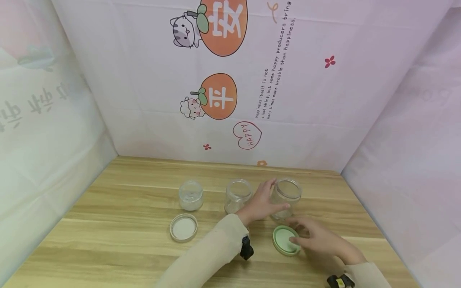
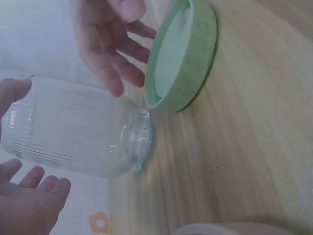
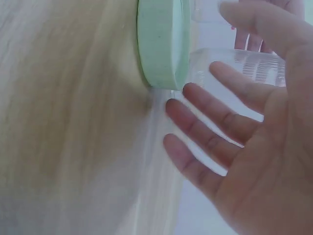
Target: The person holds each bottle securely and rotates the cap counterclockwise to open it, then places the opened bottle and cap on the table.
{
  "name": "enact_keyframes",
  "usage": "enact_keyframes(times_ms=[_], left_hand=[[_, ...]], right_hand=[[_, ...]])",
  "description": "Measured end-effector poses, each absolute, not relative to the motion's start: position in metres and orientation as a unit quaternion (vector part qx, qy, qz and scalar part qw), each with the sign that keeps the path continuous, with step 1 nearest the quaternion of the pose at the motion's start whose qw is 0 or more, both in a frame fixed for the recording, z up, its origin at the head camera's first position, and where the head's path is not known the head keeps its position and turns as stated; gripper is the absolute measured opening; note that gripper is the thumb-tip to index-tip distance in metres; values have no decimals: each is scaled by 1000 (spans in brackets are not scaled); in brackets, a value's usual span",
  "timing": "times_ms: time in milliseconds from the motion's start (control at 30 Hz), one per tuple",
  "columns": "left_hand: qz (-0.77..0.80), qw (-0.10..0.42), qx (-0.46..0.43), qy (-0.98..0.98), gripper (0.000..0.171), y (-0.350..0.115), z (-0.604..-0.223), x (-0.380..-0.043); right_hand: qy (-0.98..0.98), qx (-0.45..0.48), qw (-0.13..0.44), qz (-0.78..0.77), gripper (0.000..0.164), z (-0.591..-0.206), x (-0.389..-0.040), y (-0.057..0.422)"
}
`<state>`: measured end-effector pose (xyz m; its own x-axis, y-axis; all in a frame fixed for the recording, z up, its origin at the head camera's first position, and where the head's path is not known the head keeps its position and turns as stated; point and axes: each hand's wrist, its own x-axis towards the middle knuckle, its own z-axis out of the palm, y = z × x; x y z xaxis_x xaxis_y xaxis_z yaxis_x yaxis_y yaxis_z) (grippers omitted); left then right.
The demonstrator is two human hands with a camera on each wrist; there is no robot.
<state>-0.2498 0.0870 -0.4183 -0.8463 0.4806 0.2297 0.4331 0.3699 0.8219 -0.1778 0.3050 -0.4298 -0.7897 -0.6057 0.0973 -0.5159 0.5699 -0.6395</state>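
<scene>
A clear glass jar [image 1: 284, 206] stands upright, lidless, at the right of the row. My left hand [image 1: 264, 202] is spread about it, thumb on one side and fingers on the other; the left wrist view shows a gap between those fingers [image 2: 36, 183] and the glass. In front of the jar, a green lid [image 1: 282, 239] lies on the table with its hollow side up. My right hand [image 1: 320, 238] is over the lid's right side, thumb and fingers apart. In the right wrist view its loosely bent fingers [image 3: 210, 139] are beside the lid's rim.
Two more clear jars, one in the middle [image 1: 234, 203] and a shorter one [image 1: 191, 196] at the left, stand on the wooden table [image 1: 119, 224]. A pale lid [image 1: 183, 228] lies before the short jar. Printed cloth walls [image 1: 158, 120] enclose the back and sides.
</scene>
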Motion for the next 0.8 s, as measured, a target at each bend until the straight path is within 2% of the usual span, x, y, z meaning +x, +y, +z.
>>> enact_keyframes(times_ms=[167, 400, 800], left_hand=[[490, 7, 279, 826, 88, 84, -413, -248], [513, 9, 285, 810, 76, 79, -404, -242], [582, -26, 308, 752, 48, 52, -384, -240]], right_hand=[[889, -310, 22, -336, 41, -424, -181, 304], [888, -310, -43, -338, 28, -416, -184, 308], [888, -310, -155, -301, 25, -393, -186, 312]])
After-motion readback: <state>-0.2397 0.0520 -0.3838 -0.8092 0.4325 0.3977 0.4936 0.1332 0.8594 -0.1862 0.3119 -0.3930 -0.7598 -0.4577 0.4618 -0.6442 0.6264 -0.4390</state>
